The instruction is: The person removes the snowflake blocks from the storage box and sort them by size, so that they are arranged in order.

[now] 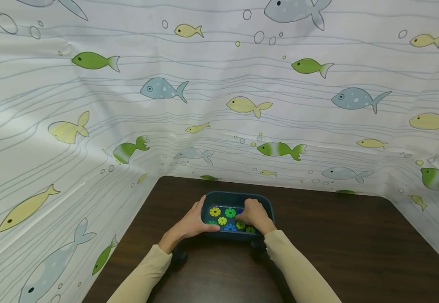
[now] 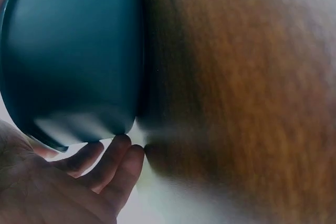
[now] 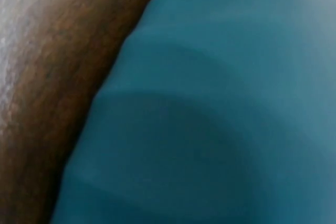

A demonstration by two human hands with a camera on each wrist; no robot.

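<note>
The left hand (image 1: pixel 193 223) grips the near-left rim of the blue tub (image 1: pixel 238 197), steadying it on the table (image 1: pixel 337 235); the right hand (image 1: pixel 255 215), fingers curled, seems to pinch a flower-shaped gear (image 1: pixel 240 224) inside, likely mid-pick; next, lifting it clear

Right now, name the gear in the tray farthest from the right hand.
The yellow gear at the tray's back left; the other gears sit nearer the right hand.

A dark wooden tabletop (image 1: pixel 337 248) fills the foreground. White fish-print sheets (image 1: pixel 219 105) rise along its left, far and right edges.
</note>
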